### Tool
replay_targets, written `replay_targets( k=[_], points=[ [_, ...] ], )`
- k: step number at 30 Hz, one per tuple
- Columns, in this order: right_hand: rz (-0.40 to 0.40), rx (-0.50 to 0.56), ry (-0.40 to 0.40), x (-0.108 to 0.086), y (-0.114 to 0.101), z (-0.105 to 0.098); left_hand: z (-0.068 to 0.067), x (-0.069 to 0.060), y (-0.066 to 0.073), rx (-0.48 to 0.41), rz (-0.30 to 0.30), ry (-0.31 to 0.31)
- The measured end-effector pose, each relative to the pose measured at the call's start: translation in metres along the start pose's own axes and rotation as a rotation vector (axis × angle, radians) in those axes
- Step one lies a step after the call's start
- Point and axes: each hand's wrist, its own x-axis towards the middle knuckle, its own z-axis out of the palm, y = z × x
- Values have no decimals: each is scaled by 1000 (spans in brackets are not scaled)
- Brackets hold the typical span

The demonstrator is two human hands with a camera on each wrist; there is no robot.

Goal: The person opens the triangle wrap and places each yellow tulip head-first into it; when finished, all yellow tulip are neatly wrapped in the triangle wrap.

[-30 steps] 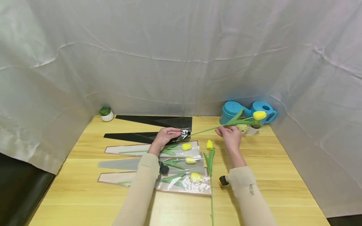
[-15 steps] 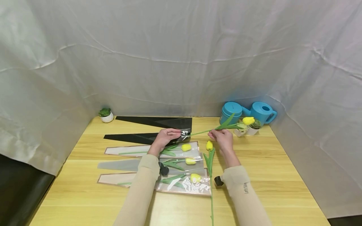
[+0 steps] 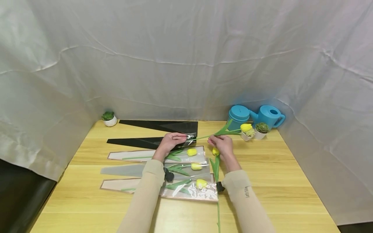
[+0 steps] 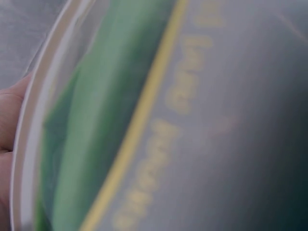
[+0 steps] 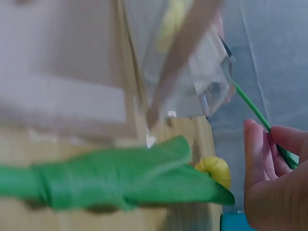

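My left hand (image 3: 172, 141) holds the clear mouth of a black flower sleeve (image 3: 134, 142) at its right end. My right hand (image 3: 223, 146) pinches the green stem of a yellow tulip (image 3: 224, 130), just below its leaves. The stem's lower end is inside the sleeve's mouth, while the bloom points right. In the right wrist view, thumb and fingers close on that stem (image 5: 253, 106). A second tulip (image 3: 216, 168) lies on the table under my right wrist, partly hidden. The left wrist view is filled by blurred film over a green leaf (image 4: 96, 115); only fingertips show.
Three sleeves with tulips inside lie in front: a white one (image 3: 116, 154), a grey one (image 3: 119, 169) and a pinkish one (image 3: 115, 183). Another black sleeve (image 3: 163, 125) lies behind. Blue canister (image 3: 239, 115), watering can (image 3: 269, 116) and small potted plants (image 3: 261, 129) stand back right; another plant (image 3: 109, 119), back left.
My right hand has moved left with the tulip, sliding its stem farther into the black sleeve. My left hand has stayed at the sleeve's mouth.
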Motion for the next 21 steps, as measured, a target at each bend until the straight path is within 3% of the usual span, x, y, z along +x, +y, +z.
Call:
replay_targets(
  k=[6, 14, 21],
  points=[
    [15, -3, -16, 0, 4, 8, 2, -1, 0, -12, 3, 13],
    [37, -6, -29, 0, 7, 13, 5, -3, 2, 39, -1, 1],
    [29, -8, -40, 0, 7, 21, 13, 0, 9, 68, 38, 38]
  ],
)
